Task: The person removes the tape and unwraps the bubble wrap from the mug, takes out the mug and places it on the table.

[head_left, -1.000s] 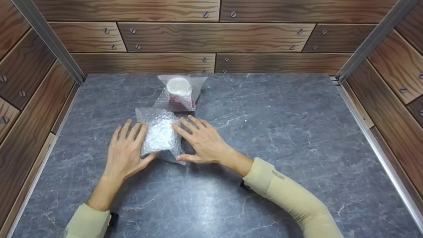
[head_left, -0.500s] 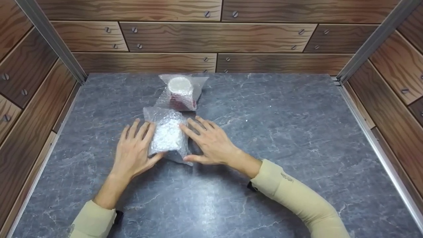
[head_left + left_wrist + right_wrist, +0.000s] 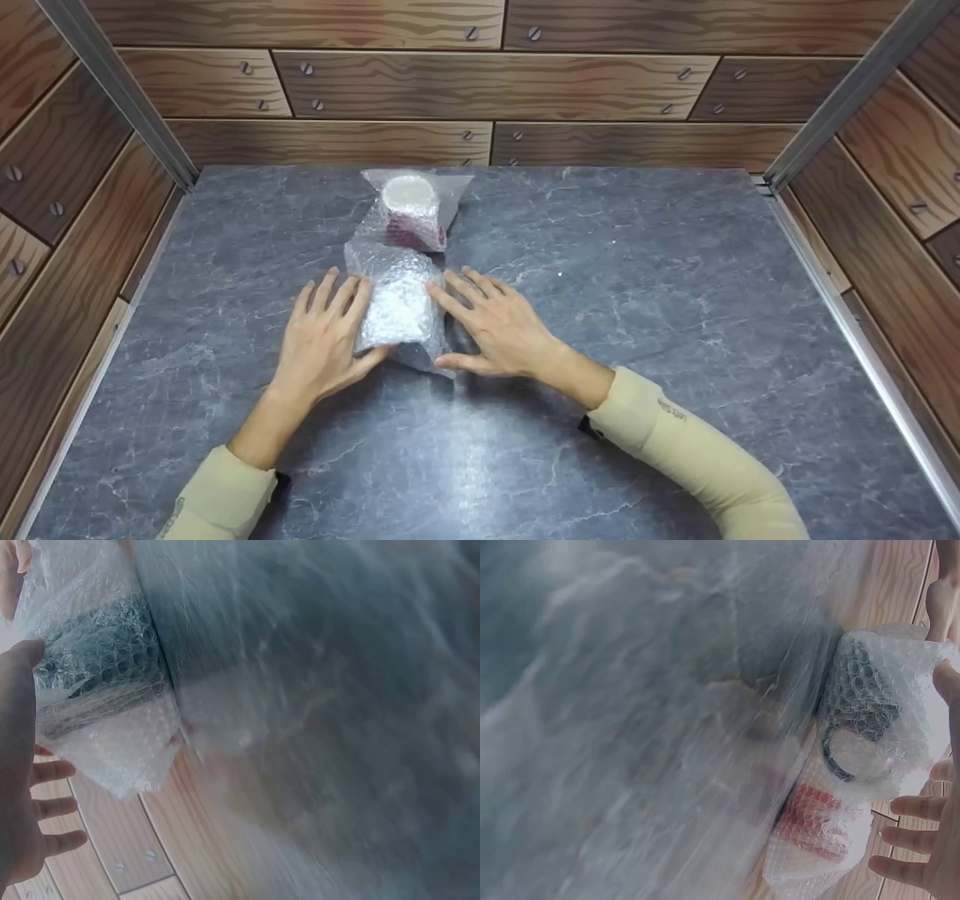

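Note:
A bubble-wrapped dark mug [image 3: 401,304] stands on the grey marbled table, its ring-shaped handle showing through the wrap in the right wrist view. My left hand [image 3: 322,349] lies along its left side, fingers extended and thumb at the near edge. On the opposite side my right hand [image 3: 506,330] has its fingers spread, with the index fingertip against the wrap and the thumb by the loose front flap. Directly behind stands a second bubble-wrapped thing [image 3: 411,217], red with a round white top. The left wrist view shows the dark band of the mug's wrapped side [image 3: 105,645].
The table [image 3: 675,300] is bounded by wood-patterned panels [image 3: 487,86] at the back and sides. Metal rails [image 3: 862,360] run along its side edges. The two wrapped packages stand close together, their wraps nearly touching or overlapping.
Both hands and the wrapped mug between them have slid to the right across the table. The red wrapped thing behind has stayed in place.

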`<state>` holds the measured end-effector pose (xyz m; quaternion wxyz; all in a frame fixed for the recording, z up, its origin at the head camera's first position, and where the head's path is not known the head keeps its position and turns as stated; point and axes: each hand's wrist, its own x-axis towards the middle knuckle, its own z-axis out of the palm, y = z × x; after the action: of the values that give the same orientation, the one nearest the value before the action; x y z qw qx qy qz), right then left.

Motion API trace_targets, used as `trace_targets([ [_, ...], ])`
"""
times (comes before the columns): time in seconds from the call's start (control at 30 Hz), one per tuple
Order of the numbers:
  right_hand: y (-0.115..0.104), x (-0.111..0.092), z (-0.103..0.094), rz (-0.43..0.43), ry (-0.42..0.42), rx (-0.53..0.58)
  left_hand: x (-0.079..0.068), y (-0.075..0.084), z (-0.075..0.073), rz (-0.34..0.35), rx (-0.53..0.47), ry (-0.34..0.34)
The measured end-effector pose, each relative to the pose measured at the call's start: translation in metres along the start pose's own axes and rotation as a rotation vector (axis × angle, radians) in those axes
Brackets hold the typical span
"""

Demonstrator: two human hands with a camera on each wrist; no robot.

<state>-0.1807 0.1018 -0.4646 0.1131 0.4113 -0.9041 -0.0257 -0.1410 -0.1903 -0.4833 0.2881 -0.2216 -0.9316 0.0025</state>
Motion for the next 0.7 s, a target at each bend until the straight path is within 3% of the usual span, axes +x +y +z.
trace_targets([
  [0.7,0.009,-0.020,-0.005,0.021,0.012,0.009,0.010,0.017,0.006,0.019,-0.003,-0.006],
])
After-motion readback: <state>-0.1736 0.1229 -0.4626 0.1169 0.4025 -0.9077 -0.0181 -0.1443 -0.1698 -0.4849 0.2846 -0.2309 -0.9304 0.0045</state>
